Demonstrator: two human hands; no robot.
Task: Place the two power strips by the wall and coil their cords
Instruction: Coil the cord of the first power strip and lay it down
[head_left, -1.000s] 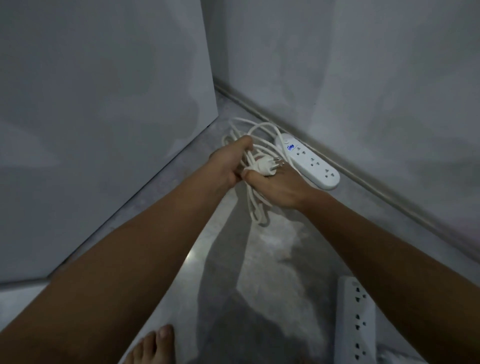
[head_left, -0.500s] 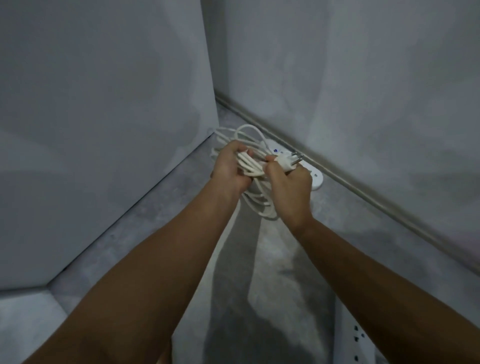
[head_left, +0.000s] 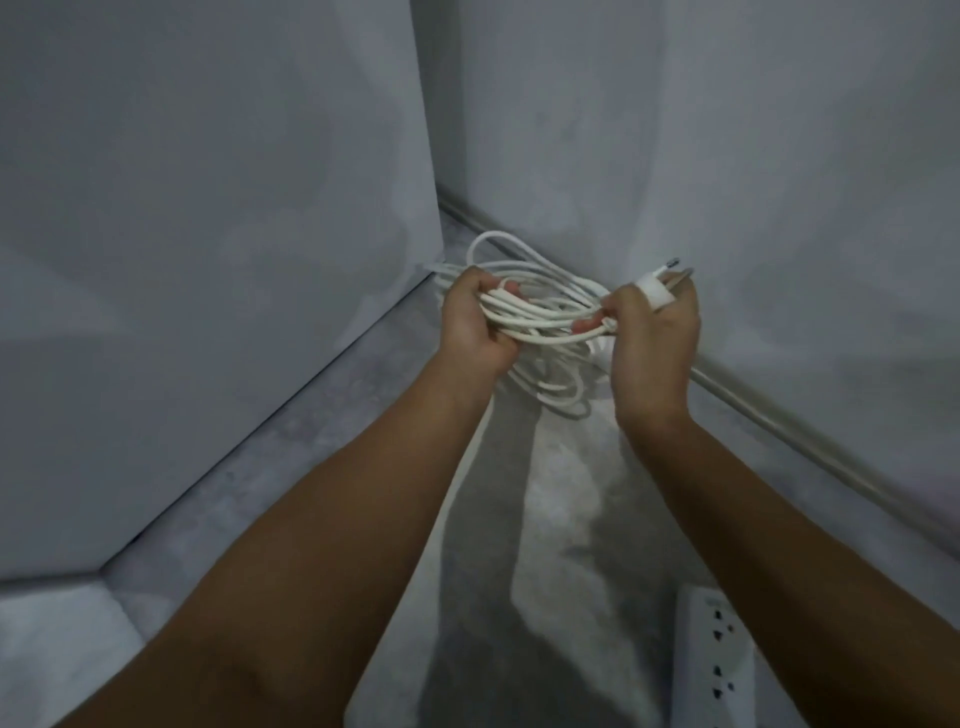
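**Both hands held the white cord bundle above the floor**

The person stood in a grey corner and held a bunch of white cord (head_left: 545, 314) up in front of them. The left hand (head_left: 475, 325) had its fingers curled tight round one end of the loops. The right hand (head_left: 654, 338) gripped the other end, and it also pinched the white plug (head_left: 655, 292) against the top of the fist. So both grips were closed on the cord, one on each side.

I think the hands were set apart like that to keep the loops flat and stop them from falling open. Holding the plug with the loops would keep the loose end from swinging about.

The bundle lay sideways, stretched from the left hand across to the right hand. Its long way ran left to right, close to level. The plug's metal pins pointed up and to the right, toward the wall (head_left: 779, 182). Some loops sagged below the hands and hung down toward the floor (head_left: 545, 519). One loop stuck up behind the left hand.

The cord was in the air, near the corner where the wall met the floor. I could not see the strip that this cord belonged to. Another white power strip (head_left: 714, 660) lay flat on the floor at the bottom right, well apart from the hands, with its long side running toward the person.
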